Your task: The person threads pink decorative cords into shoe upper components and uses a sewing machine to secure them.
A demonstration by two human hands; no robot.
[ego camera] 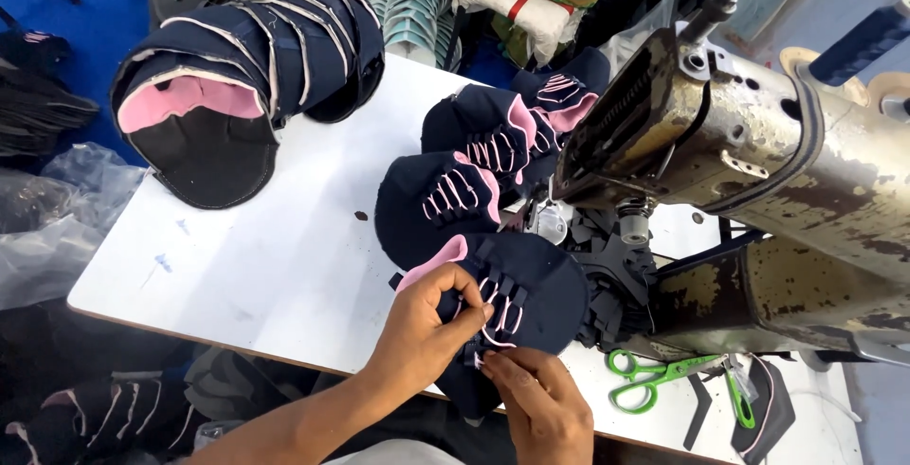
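both grips pinch one navy shoe upper (531, 285) at lower centre on the white tabletop (284, 256): left hand (427, 328) above, right hand (536, 399) below; fingertip contact partly hidden, right wrist cut off.

Left hand (424, 328) fingers pinched, right hand (540, 403) fingers curled, hands touching

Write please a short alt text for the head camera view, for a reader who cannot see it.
A person's left hand and right hand pinch a navy shoe upper with pink lining on a white table, beside an old sewing machine. Green scissors lie nearby.
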